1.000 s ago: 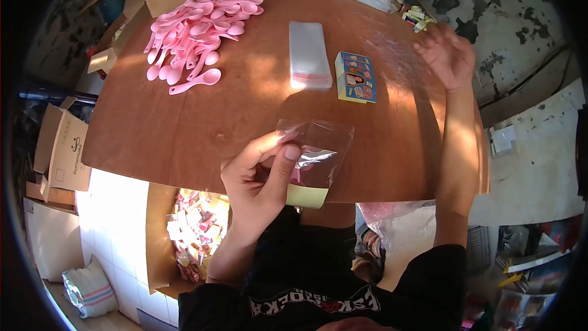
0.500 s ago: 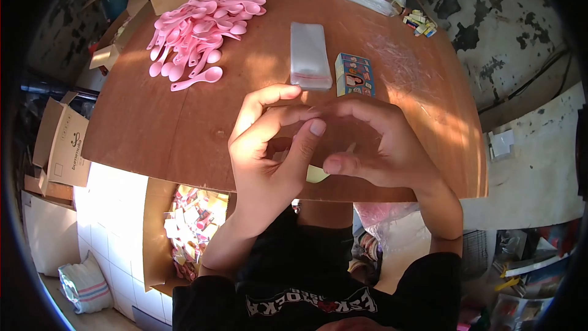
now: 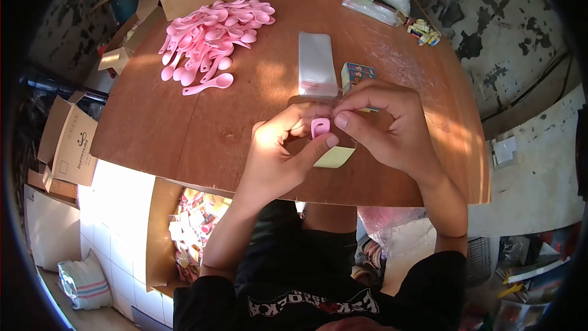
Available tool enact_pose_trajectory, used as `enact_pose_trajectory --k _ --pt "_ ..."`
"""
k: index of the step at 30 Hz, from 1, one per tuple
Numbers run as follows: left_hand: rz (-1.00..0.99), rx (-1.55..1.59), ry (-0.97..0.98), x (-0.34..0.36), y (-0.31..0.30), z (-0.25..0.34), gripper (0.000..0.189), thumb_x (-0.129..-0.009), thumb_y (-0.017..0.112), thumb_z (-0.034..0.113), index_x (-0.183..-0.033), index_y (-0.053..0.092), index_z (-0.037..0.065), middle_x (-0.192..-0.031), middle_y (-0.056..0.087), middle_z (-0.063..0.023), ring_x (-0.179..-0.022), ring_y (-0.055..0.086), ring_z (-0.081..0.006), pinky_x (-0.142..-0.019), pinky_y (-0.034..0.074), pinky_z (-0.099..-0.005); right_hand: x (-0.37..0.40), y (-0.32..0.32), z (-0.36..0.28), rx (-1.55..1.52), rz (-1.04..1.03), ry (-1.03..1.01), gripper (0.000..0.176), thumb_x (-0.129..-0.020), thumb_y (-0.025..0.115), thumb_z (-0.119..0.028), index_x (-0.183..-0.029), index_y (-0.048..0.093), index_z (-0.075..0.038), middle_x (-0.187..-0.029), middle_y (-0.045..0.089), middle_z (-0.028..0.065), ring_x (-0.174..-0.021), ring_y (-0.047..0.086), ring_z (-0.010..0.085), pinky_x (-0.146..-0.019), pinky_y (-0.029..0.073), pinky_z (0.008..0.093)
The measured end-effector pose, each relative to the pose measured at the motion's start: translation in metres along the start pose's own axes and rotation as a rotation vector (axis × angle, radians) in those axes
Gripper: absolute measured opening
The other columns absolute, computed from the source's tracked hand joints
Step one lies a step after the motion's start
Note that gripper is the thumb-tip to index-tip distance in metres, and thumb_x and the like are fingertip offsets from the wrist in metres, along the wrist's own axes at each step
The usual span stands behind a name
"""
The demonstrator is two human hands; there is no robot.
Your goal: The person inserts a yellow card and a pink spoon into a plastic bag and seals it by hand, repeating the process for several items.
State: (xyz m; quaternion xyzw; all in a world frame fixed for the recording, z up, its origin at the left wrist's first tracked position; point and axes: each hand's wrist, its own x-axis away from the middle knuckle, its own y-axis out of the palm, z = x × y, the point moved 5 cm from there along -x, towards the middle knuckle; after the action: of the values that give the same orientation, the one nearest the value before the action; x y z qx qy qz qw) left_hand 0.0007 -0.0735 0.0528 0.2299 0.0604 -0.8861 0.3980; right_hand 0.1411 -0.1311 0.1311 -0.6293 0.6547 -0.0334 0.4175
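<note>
Between the fingers and thumb of my left hand [image 3: 285,147] is a pink spoon [image 3: 320,127]; only its handle end with a slot shows, the rest is hidden. A pale yellow card [image 3: 335,157] sticks out just below that thumb. My right hand [image 3: 389,124] pinches thumb against forefinger right beside the handle end. What it grips, perhaps clear film, is too faint to make out. Beyond my hands lies a stack of clear plastic bags [image 3: 316,64]. A blue printed box [image 3: 357,73] is partly covered by my right hand.
A heap of pink spoons [image 3: 211,34] lies at the table's far left, one spoon [image 3: 208,84] slightly apart. Clear plastic strips [image 3: 398,64] and small boxes [image 3: 424,32] are at the right. Below the left edge stands a carton of colourful packets [image 3: 160,227].
The pink handle end has come into sight in my left hand, and more of the yellow card shows. My right fingers have closed into a pinch. The view has shifted slightly.
</note>
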Motion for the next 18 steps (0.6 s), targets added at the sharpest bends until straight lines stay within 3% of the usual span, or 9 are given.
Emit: enact_pose_trajectory --k 3,5,8,13,18 --pt "0.055 0.134 -0.013 0.001 0.002 -0.003 0.026 -0.089 0.066 -0.005 -0.114 0.061 -0.004 -0.096 0.07 -0.0063 -0.092 0.067 -0.0091 -0.079 0.054 -0.0226 0.007 0.005 0.007 -0.15 -0.011 0.137 0.016 -0.09 0.069 -0.009 -0.1 0.07 0.003 -0.089 0.069 0.0069 -0.086 0.067 0.0125 -0.082 0.053 0.0274" --pt "0.075 0.193 -0.058 0.005 -0.002 -0.01 0.025 -0.089 0.065 -0.006 -0.113 0.06 -0.004 -0.097 0.07 -0.0068 -0.093 0.066 -0.0095 -0.079 0.054 -0.023 0.016 0.011 0.024 -0.481 0.051 0.398 0.025 -0.092 0.069 -0.013 -0.11 0.065 0.004 -0.096 0.068 0.0066 -0.091 0.065 0.0109 -0.084 0.053 0.0257" --pt "0.122 0.241 -0.1 0.009 -0.008 -0.018 0.023 -0.09 0.064 -0.006 -0.113 0.06 -0.004 -0.098 0.069 -0.0079 -0.094 0.066 -0.0107 -0.08 0.055 -0.0237 0.025 0.016 0.037 -0.543 -0.024 0.502 0.029 -0.093 0.068 -0.013 -0.115 0.061 0.005 -0.103 0.067 0.0076 -0.095 0.065 0.0118 -0.086 0.053 0.0253" --pt "0.153 0.258 -0.094 0.009 -0.012 -0.026 0.023 -0.091 0.064 -0.005 -0.113 0.06 -0.004 -0.098 0.069 -0.0079 -0.094 0.066 -0.0117 -0.08 0.056 -0.0241 0.035 0.025 0.058 -0.558 0.078 0.516 0.021 -0.095 0.064 -0.008 -0.112 0.064 0.004 -0.102 0.068 0.0072 -0.092 0.065 0.0122 -0.085 0.053 0.0262" --pt "0.159 0.249 -0.118 0.011 -0.02 -0.033 0.02 -0.097 0.06 0.006 -0.114 0.062 -0.004 -0.091 0.07 -0.0054 -0.086 0.064 -0.0078 -0.077 0.053 -0.0236 0.038 0.031 0.06 -0.577 0.091 0.493 0.021 -0.096 0.061 -0.008 -0.112 0.064 0.005 -0.103 0.068 0.0079 -0.092 0.066 0.0125 -0.085 0.054 0.0256"
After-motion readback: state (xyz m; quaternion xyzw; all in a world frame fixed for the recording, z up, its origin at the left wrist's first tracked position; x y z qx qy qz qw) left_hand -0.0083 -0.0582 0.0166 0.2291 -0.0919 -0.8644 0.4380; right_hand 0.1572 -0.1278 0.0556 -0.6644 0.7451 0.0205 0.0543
